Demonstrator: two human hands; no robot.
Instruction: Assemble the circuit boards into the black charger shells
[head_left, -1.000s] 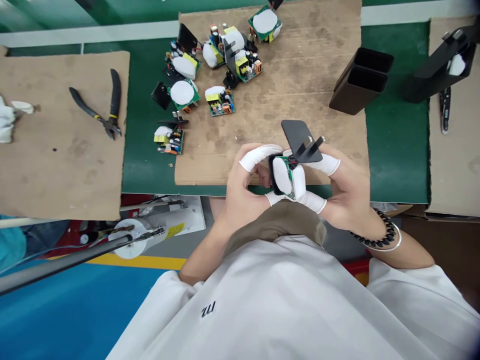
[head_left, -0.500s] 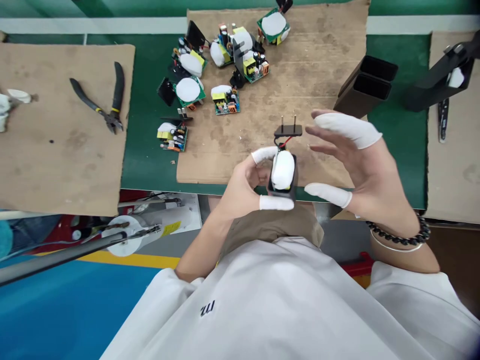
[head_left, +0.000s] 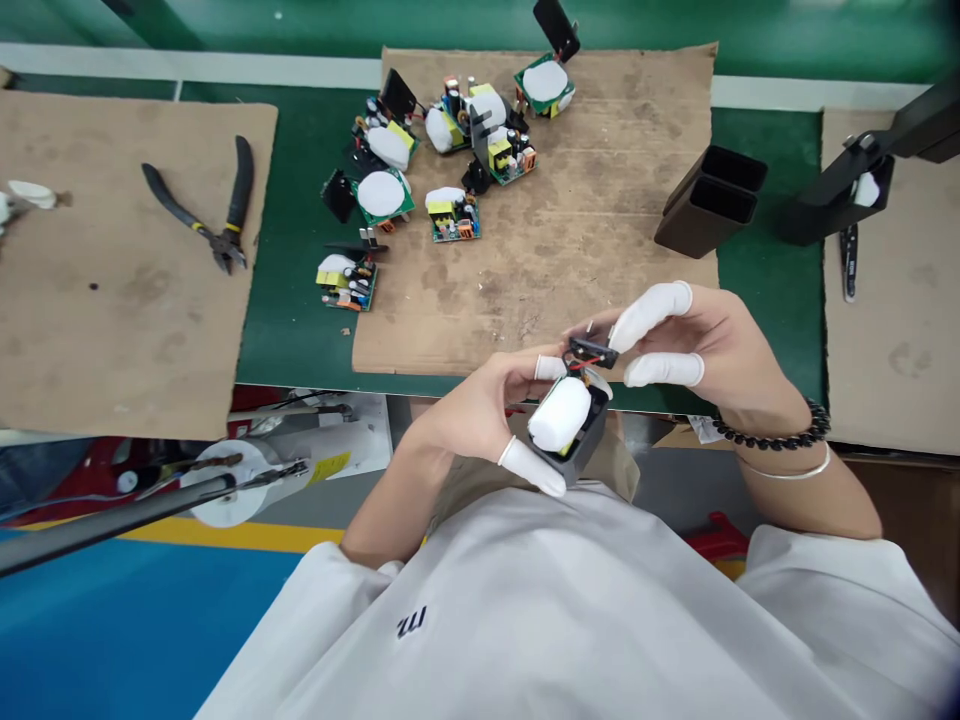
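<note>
head view | looks from above and behind the fingers in white caps (head_left: 664, 370) | faces forward, steeply down | close range | white cloth shirt (head_left: 570, 600) nearer than the fingers, flat brown cardboard sheet (head_left: 600, 200) beyond them

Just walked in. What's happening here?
A person's left hand holds a small black case with a white-padded circuit board in its open end. The right hand is at the black pin plate wired to that board; whether it grips it is unclear. More boards lie on and beside the cardboard ahead, two dark cases at its right edge. Pliers lie open to the left.
</note>
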